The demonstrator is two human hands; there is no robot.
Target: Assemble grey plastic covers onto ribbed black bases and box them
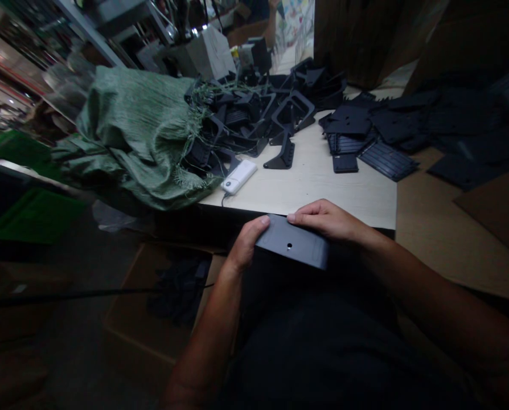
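Note:
Between my two hands is a dark grey plastic panel (295, 242) with a small round hole near its middle, held over my lap in front of the table edge. My left hand (248, 239) grips its left end, thumb on top and the other fingers hidden beneath. At the far edge, my right hand (323, 219) pinches the panel between its thumb and curled fingers. The underside of the panel is out of sight. Beyond it, a single black plastic bracket (283, 155) rests on the pale tabletop (318, 182).
A green woven sack (139, 125) spills black plastic frames (292, 111) onto the table. A white device with a cable (239, 176) lies beside it. Flat black panels (389, 159) are piled at right, near cardboard (442, 216). An open carton (130, 307) with dark parts stands below left.

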